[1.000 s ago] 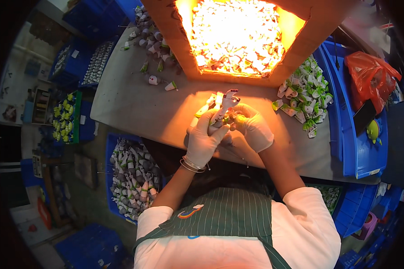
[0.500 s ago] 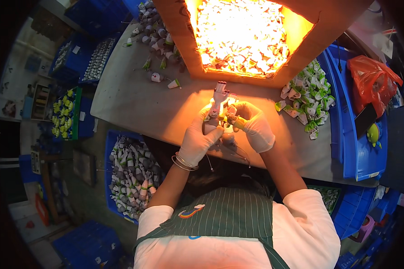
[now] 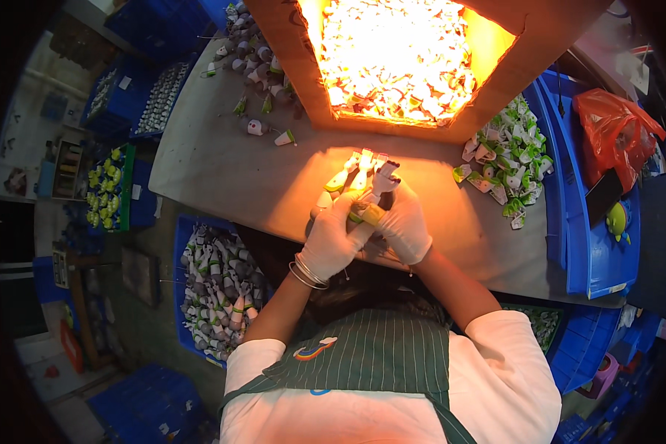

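My left hand (image 3: 328,243), in a whitish glove, pinches the lower end of a small pale toy part (image 3: 382,181) with dark-tipped prongs. My right hand (image 3: 408,226), also gloved, closes around the same part from the other side. A yellow-green band shows between the fingers; the rest of the part is hidden by them. Just beyond my hands, several similar pale toy pieces with yellow-green bands (image 3: 362,169) lie on the grey tabletop (image 3: 222,177) in the warm light.
A cardboard box (image 3: 422,133) with a brightly lit opening full of small parts stands ahead. White-and-green pieces (image 3: 507,159) are heaped at right beside blue trays (image 3: 603,255) and a red plastic bag (image 3: 618,133). Grey-and-white pieces fill a blue crate (image 3: 179,296) at lower left.
The pronged part has tilted over to the right, and my right hand has shifted left and closed in against my left. Pale pieces behind my hands now show.
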`<state>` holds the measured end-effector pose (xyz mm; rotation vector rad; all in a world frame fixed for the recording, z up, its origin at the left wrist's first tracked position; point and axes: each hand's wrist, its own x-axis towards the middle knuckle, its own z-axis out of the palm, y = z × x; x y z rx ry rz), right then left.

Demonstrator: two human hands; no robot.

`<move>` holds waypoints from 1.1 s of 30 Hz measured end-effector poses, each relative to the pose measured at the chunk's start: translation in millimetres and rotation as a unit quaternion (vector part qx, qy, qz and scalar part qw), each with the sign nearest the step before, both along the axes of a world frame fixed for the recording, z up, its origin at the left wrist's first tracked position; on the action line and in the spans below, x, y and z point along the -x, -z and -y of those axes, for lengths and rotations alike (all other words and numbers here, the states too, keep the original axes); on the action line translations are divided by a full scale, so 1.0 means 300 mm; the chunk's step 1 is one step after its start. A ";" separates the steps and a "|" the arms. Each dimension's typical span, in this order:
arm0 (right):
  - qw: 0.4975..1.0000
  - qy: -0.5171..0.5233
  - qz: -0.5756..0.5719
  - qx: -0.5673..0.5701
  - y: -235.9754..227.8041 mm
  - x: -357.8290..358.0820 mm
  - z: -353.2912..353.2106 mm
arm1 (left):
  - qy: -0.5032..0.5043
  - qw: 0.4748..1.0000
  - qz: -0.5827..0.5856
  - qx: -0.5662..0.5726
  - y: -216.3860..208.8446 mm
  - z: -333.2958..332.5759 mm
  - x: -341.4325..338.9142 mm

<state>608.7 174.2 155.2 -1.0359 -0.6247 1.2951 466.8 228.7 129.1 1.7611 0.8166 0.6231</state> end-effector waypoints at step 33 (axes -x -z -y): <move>0.868 -0.003 0.495 0.046 0.187 -0.181 0.037 | -0.063 0.959 -0.057 0.272 -0.017 -0.334 0.140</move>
